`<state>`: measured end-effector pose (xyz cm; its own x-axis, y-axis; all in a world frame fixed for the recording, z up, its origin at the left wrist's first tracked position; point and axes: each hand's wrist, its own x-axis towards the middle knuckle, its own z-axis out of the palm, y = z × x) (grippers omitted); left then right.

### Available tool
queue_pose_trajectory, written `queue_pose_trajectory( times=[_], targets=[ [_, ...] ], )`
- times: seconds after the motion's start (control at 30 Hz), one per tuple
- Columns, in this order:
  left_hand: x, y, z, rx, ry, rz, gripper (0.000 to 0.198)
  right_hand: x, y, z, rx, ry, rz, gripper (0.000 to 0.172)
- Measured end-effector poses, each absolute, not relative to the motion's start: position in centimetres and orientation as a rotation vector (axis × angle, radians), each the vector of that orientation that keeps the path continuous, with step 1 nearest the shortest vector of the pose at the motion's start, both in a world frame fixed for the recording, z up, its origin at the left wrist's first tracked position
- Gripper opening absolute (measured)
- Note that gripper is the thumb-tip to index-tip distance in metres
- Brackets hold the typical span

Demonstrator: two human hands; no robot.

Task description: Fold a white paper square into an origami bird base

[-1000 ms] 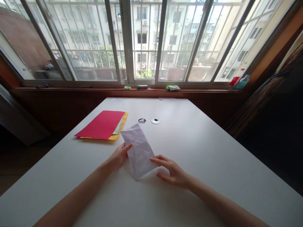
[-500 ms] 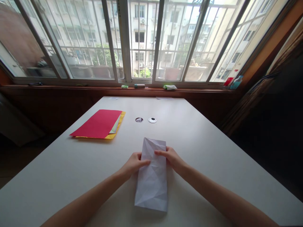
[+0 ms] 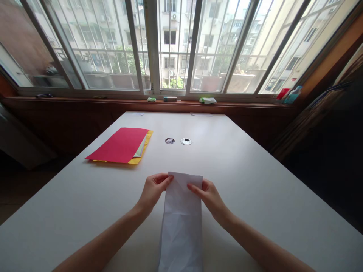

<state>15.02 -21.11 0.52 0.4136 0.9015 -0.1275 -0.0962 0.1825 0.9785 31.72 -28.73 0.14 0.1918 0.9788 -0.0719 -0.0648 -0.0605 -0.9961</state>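
A: Where was the white paper (image 3: pixel 183 223)?

B: Between the two hands, over the near part of the tabletop (image 3: pixel 244 196). It formed a long, creased strip, and its near end ran out of view at the bottom.

A: What was the left hand (image 3: pixel 154 188) doing?

B: Its fingers were clamped on the far left corner, thumb on top.

A: And the right hand (image 3: pixel 210 193)?

B: It gripped the right edge near the far corner; the thumb lay across the upper face.

A: Did the strip touch the surface underneath?

B: I couldn't tell.

A: What else was about?

B: Farther off to the left, a red sheet (image 3: pixel 120 143) lay over a yellow sheet (image 3: pixel 135 160), with a pale green sheet (image 3: pixel 138 152) peeking out between them. Beyond the hands, a dark-edged disc (image 3: pixel 169 141) sat just beside a white-rimmed disc (image 3: pixel 186 141).
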Motion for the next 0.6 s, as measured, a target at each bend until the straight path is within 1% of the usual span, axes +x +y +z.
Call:
queue_pose_trajectory(
  times=[0.2,0.6],
  targets=[
    [14.84,-21.6,1.19,1.183,0.878,0.893,0.028,31.89,-29.08,0.82,-1.318,-1.018,1.038,0.028],
    [14.56,-21.71,1.16,1.223,0.872,0.918,0.027,31.95,-29.23,0.69,-1.296,-1.031,1.029,0.025]
  ],
)
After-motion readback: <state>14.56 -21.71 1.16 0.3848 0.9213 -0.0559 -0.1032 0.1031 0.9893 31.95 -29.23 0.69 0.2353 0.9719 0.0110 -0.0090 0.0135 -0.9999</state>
